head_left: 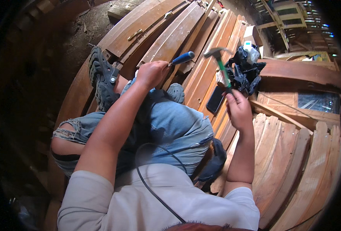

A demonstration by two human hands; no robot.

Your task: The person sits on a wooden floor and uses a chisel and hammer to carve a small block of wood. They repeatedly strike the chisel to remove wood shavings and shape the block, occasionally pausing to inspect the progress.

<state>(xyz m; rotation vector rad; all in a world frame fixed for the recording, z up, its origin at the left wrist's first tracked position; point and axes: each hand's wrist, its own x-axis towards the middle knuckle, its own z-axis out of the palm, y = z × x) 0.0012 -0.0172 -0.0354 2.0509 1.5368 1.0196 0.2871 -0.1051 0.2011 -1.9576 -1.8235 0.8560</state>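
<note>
My left hand point(153, 74) is closed around the metal shank of what looks like a chisel point(183, 58), just above my knee. Its blue handle points up and to the right, while the blade end is hidden by my fist and leg. On the right, my right hand point(239, 110) grips a claw hammer point(221, 68) low on its green and black handle. The hammer is raised, its metal head level with the chisel's handle and a short way to its right. Below the hammer, a dark phone point(215, 99) lies on the brown wooden planks point(208, 54).
A black plastic bag point(243, 71) sits beyond the phone. Wooden panels point(136, 23), one with a brass handle point(135, 34), lie under and ahead of my feet. Pale boards point(276, 142) and a glazed wooden frame point(319, 101) are at the right. A dark cable point(154, 189) crosses my shirt.
</note>
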